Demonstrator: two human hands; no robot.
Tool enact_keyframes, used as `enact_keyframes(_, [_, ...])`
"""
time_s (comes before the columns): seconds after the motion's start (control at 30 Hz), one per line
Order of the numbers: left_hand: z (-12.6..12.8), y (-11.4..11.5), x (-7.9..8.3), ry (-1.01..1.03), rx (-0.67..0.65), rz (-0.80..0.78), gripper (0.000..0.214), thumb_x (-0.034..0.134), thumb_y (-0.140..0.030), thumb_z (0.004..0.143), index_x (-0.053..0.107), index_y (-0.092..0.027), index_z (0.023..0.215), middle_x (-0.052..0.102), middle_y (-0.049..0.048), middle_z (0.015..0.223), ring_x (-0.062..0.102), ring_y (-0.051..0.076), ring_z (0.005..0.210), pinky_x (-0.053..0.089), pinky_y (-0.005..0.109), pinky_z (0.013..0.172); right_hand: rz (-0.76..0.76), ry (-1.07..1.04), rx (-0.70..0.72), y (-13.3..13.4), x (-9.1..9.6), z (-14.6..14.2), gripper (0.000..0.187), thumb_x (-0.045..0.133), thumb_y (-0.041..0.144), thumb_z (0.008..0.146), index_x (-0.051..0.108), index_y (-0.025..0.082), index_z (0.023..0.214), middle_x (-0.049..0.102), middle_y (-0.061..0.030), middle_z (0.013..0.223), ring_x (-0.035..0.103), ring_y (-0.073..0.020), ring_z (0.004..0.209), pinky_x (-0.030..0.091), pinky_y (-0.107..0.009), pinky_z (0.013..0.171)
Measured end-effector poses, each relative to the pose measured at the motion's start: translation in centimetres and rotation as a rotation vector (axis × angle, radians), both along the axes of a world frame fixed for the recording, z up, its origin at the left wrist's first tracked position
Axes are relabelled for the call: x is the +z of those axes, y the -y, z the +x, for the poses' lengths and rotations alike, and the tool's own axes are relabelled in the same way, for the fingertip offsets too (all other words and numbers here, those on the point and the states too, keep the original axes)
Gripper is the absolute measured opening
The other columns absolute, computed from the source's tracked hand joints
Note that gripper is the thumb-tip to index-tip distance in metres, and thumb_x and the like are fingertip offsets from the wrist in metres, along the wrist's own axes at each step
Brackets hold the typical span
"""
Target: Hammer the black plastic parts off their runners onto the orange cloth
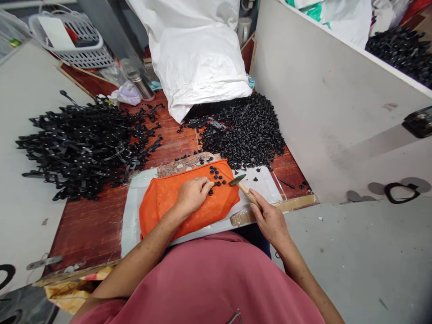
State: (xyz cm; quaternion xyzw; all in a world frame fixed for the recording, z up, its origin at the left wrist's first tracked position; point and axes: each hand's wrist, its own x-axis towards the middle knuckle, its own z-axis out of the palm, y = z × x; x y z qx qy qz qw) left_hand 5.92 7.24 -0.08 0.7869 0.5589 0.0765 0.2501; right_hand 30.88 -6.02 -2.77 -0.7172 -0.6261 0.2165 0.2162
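My left hand [191, 195] rests on an orange cloth bundle [162, 202], fingers drawn together in a pinch on a small black plastic part [218, 183]. Several round black buttons [216, 172] lie on the orange cloth just beyond the fingertips. In my right hand [270, 219] is a small hammer [249, 194], gripped by its light wooden handle. Its greenish head is close to the right end of the bundle, beside the black parts. Whether the head touches anything, I cannot tell.
A heap of black branched plastic pieces [84, 144] fills the left of the red-brown table [91, 229]. Behind the bundle is a pile of black studs [249, 130], under a white sack [199, 58]. A steel flask [141, 83] stands at the back; a grey panel [330, 99] rises on the right.
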Motion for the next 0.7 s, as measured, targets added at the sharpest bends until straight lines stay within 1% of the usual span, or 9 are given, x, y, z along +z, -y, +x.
enact_keyframes(0.07, [0.1, 0.1, 0.1, 0.015, 0.003, 0.007, 0.037, 0.049, -0.042, 0.100, 0.061, -0.023, 0.072, 0.073, 0.0052, 0.080, 0.063, 0.022, 0.077, 0.032, 0.030, 0.065, 0.045, -0.028, 0.022, 0.0, 1.1, 0.0, 0.049, 0.044, 0.033, 0.106, 0.051, 0.028, 0.154, 0.076, -0.0063, 0.128, 0.077, -0.0226, 0.099, 0.059, -0.031, 0.082])
enact_keyframes(0.13, [0.1, 0.1, 0.1, 0.030, 0.006, 0.013, 0.036, 0.050, -0.042, 0.100, 0.063, -0.023, 0.073, 0.074, 0.0055, 0.082, 0.063, 0.022, 0.078, 0.031, 0.030, 0.065, 0.114, -0.016, 0.062, -0.1, 2.3, -0.3, 0.050, 0.044, 0.031, 0.106, 0.049, 0.029, 0.156, 0.073, -0.0068, 0.133, 0.075, -0.0219, 0.106, 0.058, -0.030, 0.086])
enact_keyframes(0.2, [0.1, 0.1, 0.1, 0.044, 0.010, 0.012, 0.036, 0.050, -0.042, 0.100, 0.064, -0.023, 0.073, 0.075, 0.0056, 0.082, 0.064, 0.022, 0.078, 0.031, 0.030, 0.065, 0.176, 0.019, 0.104, -0.4, 3.4, -1.0, 0.051, 0.043, 0.030, 0.107, 0.046, 0.031, 0.158, 0.074, -0.0070, 0.129, 0.074, -0.0208, 0.106, 0.058, -0.029, 0.087])
enact_keyframes(0.27, [0.0, 0.1, -0.1, 0.057, 0.013, -0.001, 0.037, 0.049, -0.042, 0.100, 0.064, -0.023, 0.073, 0.074, 0.0053, 0.081, 0.064, 0.021, 0.077, 0.031, 0.030, 0.065, 0.204, 0.081, 0.141, -0.7, 3.8, -1.8, 0.053, 0.041, 0.027, 0.107, 0.042, 0.030, 0.161, 0.077, -0.0077, 0.119, 0.075, -0.0199, 0.099, 0.057, -0.027, 0.084])
enact_keyframes(0.33, [-0.1, 0.1, -0.4, 0.056, 0.012, -0.017, 0.037, 0.048, -0.041, 0.101, 0.065, -0.023, 0.074, 0.074, 0.0051, 0.080, 0.063, 0.021, 0.075, 0.031, 0.030, 0.065, 0.157, 0.188, 0.180, -1.1, 3.7, -2.5, 0.055, 0.040, 0.025, 0.107, 0.040, 0.030, 0.162, 0.078, -0.0068, 0.103, 0.074, -0.0196, 0.084, 0.057, -0.027, 0.074])
enact_keyframes(0.4, [-0.3, 0.1, -0.6, 0.048, 0.010, -0.025, 0.037, 0.047, -0.041, 0.101, 0.065, -0.023, 0.075, 0.073, 0.0051, 0.078, 0.063, 0.021, 0.074, 0.030, 0.030, 0.064, 0.083, 0.287, 0.212, -1.3, 3.2, -2.9, 0.056, 0.041, 0.025, 0.106, 0.040, 0.031, 0.162, 0.076, -0.0046, 0.090, 0.070, -0.0190, 0.071, 0.054, -0.026, 0.064])
enact_keyframes(0.47, [-0.3, 0.1, -0.9, 0.043, 0.009, -0.026, 0.037, 0.047, -0.041, 0.101, 0.065, -0.023, 0.075, 0.073, 0.0053, 0.078, 0.063, 0.021, 0.074, 0.031, 0.030, 0.064, 0.074, 0.311, 0.209, -1.4, 2.8, -2.9, 0.055, 0.040, 0.026, 0.107, 0.039, 0.031, 0.162, 0.075, -0.0044, 0.089, 0.069, -0.0185, 0.068, 0.052, -0.026, 0.063])
enact_keyframes(0.57, [-0.2, 0.2, -1.1, 0.044, 0.009, -0.024, 0.037, 0.047, -0.042, 0.101, 0.067, -0.023, 0.078, 0.074, 0.0060, 0.082, 0.066, 0.022, 0.078, 0.034, 0.030, 0.066, 0.118, 0.295, 0.167, -1.1, 2.5, -2.8, 0.055, 0.037, 0.027, 0.108, 0.037, 0.029, 0.163, 0.075, -0.0064, 0.093, 0.070, -0.0184, 0.073, 0.052, -0.026, 0.068])
enact_keyframes(0.7, [-0.3, 0.5, -0.5, -0.004, -0.017, -0.024, 0.036, 0.043, -0.040, 0.103, 0.068, -0.023, 0.085, 0.075, 0.0076, 0.088, 0.067, 0.024, 0.084, 0.036, 0.030, 0.069, 0.028, 0.385, 0.187, -1.1, 2.2, -2.9, 0.054, 0.041, 0.027, 0.107, 0.041, 0.030, 0.161, 0.076, -0.0047, 0.089, 0.068, -0.0178, 0.064, 0.047, -0.025, 0.058])
